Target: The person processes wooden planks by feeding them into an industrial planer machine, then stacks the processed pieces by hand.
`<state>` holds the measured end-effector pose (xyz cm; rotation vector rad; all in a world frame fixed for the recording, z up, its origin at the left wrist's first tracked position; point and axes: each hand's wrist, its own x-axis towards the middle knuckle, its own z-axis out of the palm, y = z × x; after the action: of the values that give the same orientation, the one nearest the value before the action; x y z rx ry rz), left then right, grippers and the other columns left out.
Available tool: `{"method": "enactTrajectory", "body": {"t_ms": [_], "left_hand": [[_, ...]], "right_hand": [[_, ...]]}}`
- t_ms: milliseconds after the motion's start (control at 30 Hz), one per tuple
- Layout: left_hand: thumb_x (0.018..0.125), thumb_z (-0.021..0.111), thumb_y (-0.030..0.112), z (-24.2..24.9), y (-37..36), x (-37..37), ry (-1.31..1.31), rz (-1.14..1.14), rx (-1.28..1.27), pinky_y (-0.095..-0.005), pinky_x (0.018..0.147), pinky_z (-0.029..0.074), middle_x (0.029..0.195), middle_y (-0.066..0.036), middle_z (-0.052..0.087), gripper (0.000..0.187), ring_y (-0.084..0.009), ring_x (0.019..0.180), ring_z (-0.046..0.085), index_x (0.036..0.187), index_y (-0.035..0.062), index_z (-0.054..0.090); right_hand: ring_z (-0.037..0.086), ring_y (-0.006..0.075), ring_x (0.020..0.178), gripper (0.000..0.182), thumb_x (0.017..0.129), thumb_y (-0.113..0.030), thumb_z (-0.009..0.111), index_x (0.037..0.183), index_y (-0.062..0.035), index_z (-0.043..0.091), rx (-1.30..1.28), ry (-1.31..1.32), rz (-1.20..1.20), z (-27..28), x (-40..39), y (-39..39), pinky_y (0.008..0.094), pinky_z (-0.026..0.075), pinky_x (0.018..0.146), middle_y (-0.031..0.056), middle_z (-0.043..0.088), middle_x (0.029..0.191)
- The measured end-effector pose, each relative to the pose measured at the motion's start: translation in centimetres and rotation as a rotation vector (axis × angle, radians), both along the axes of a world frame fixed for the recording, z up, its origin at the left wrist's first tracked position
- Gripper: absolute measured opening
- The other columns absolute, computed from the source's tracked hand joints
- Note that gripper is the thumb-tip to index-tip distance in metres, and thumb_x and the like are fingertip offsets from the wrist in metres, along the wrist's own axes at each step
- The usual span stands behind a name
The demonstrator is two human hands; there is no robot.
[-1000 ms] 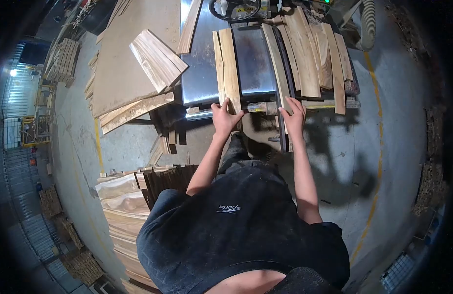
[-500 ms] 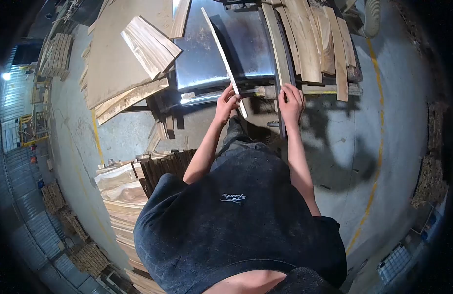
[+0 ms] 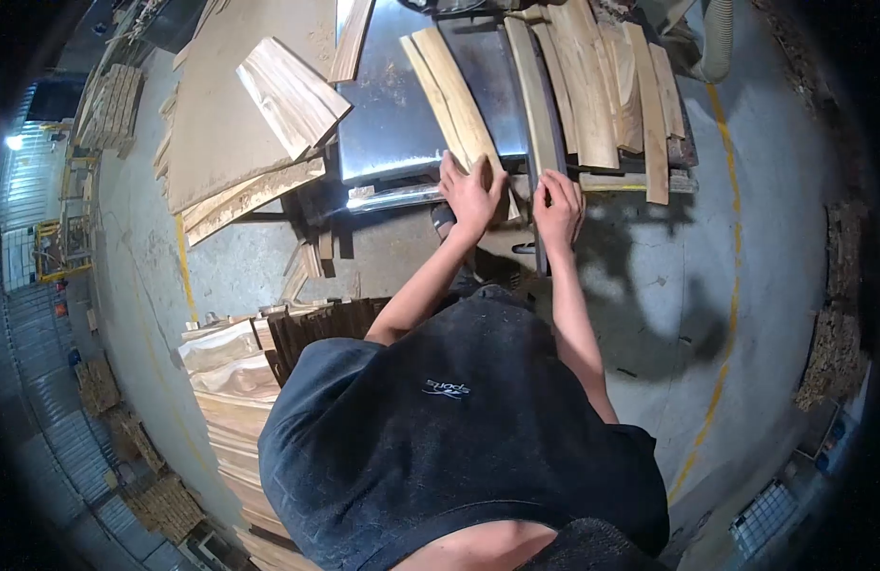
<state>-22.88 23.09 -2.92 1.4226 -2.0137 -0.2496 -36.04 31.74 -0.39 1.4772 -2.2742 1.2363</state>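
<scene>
My left hand (image 3: 473,195) grips the near end of a pale wooden board (image 3: 452,90), thumb and fingers spread across its width. The board lies broad face up over the metal table (image 3: 383,124), with a dark line running along it. To its right, a long narrow wooden strip (image 3: 530,90) stands along a dark rail. My right hand (image 3: 559,209) is at the near end of this strip, its thumb and fingers curled together at the wood. The exact contact under the right fingertips is partly hidden.
Several boards (image 3: 583,86) lie right of the strip. On the left, a short wide board (image 3: 293,95) rests on a brown panel (image 3: 221,105). Stacked planks (image 3: 235,381) stand on the floor beside me at left. A hose (image 3: 718,43) hangs at the far right.
The board in my left hand has turned from its thin edge to its broad face, and that hand has shifted right. My right hand stays by the strip's near end.
</scene>
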Motion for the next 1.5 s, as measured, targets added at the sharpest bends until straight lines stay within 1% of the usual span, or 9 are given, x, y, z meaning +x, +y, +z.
{"method": "enactTrajectory", "body": {"t_ms": [233, 500, 1000, 1100, 1233, 1267, 1333, 1367, 1500], "left_hand": [[0.091, 0.057, 0.038, -1.9, -0.6, -4.0, -0.031, 0.005, 0.055, -0.0583, 0.107, 0.025, 0.146, -0.037, 0.027, 0.043, -0.0487, 0.137, 0.027, 0.127, 0.0154, 0.061], [0.091, 0.056, 0.036, -2.0, -6.7, -6.8, -0.015, -0.186, -0.002, -0.0563, 0.110, 0.024, 0.144, -0.041, 0.026, 0.044, -0.0512, 0.136, 0.027, 0.127, 0.0122, 0.060], [0.088, 0.058, 0.023, -1.7, -24.1, -13.0, 0.101, -0.123, -0.047, -0.0547, 0.106, 0.029, 0.142, -0.040, 0.029, 0.035, -0.0498, 0.131, 0.035, 0.119, 0.0064, 0.063], [0.084, 0.064, 0.009, -0.6, -26.4, -12.8, 0.445, -0.050, -0.078, -0.0486, 0.101, 0.039, 0.142, -0.038, 0.032, 0.023, -0.0519, 0.115, 0.048, 0.106, 0.0013, 0.066], [0.086, 0.061, 0.008, -1.7, -28.5, -10.1, 0.833, 0.074, 0.032, -0.0468, 0.104, 0.038, 0.139, -0.032, 0.037, 0.026, -0.0420, 0.121, 0.048, 0.109, -0.0026, 0.061], [0.083, 0.064, 0.004, -3.4, -29.3, -8.6, 0.614, 0.133, -0.074, -0.0460, 0.102, 0.040, 0.139, -0.030, 0.038, 0.027, -0.0408, 0.121, 0.049, 0.110, -0.0005, 0.062], [0.078, 0.070, 0.009, -2.3, -31.2, -4.7, 0.658, 0.024, -0.091, -0.0503, 0.105, 0.036, 0.140, -0.029, 0.037, 0.037, -0.0435, 0.124, 0.044, 0.114, 0.0041, 0.063], [0.076, 0.073, 0.015, -0.6, -32.5, -1.9, 0.351, 0.085, -0.194, -0.0531, 0.108, 0.030, 0.143, -0.031, 0.032, 0.046, -0.0455, 0.128, 0.038, 0.119, 0.0064, 0.061], [0.075, 0.076, 0.031, 0.4, -38.6, 5.9, -0.014, 0.360, 0.053, -0.0572, 0.104, 0.032, 0.145, -0.034, 0.028, 0.062, -0.0500, 0.130, 0.033, 0.131, 0.0156, 0.055]], "right_hand": [[0.061, 0.0232, 0.097, 0.011, 0.080, -0.011, 0.067, 0.090, -0.0095, 0.070, 0.010, -0.021, -0.019, 0.3, 0.1, 0.0, 0.0383, 0.045, 0.082, 0.0011, 0.066, 0.106], [0.061, 0.0259, 0.096, 0.011, 0.082, -0.010, 0.066, 0.093, -0.0072, 0.069, 0.048, -0.011, 0.003, 0.9, 0.0, 0.0, 0.0401, 0.046, 0.081, 0.0032, 0.066, 0.107], [0.062, 0.0291, 0.086, 0.009, 0.086, -0.011, 0.064, 0.090, -0.0043, 0.069, 0.198, 0.011, -0.010, 2.0, -0.1, -1.8, 0.0400, 0.046, 0.077, 0.0088, 0.067, 0.103], [0.061, 0.0305, 0.087, 0.008, 0.084, -0.009, 0.065, 0.089, -0.0053, 0.069, 0.205, 0.052, -0.018, 2.0, 0.1, -2.0, 0.0411, 0.046, 0.077, 0.0091, 0.066, 0.103], [0.061, 0.0344, 0.089, 0.005, 0.080, -0.004, 0.064, 0.085, -0.0033, 0.065, 0.194, 0.036, -0.038, 2.3, 0.4, -1.9, 0.0446, 0.047, 0.079, 0.0115, 0.065, 0.102], [0.060, 0.0331, 0.091, 0.010, 0.078, -0.002, 0.065, 0.087, -0.0024, 0.066, 0.152, 0.016, -0.030, 1.7, 0.4, -1.8, 0.0431, 0.046, 0.082, 0.0114, 0.065, 0.101], [0.061, 0.0320, 0.091, 0.011, 0.076, -0.001, 0.066, 0.087, -0.0028, 0.067, 0.159, 0.009, -0.051, 1.9, 0.6, -1.7, 0.0420, 0.046, 0.081, 0.0108, 0.065, 0.101], [0.061, 0.0320, 0.091, 0.011, 0.076, -0.001, 0.066, 0.087, -0.0028, 0.067, 0.144, 0.012, -0.054, 1.9, 0.5, -1.7, 0.0420, 0.046, 0.081, 0.0108, 0.065, 0.101], [0.061, 0.0309, 0.091, 0.013, 0.076, -0.001, 0.066, 0.089, -0.0038, 0.068, 0.128, -0.019, -0.056, 2.1, 0.7, -1.5, 0.0413, 0.046, 0.081, 0.0105, 0.065, 0.101]]}}
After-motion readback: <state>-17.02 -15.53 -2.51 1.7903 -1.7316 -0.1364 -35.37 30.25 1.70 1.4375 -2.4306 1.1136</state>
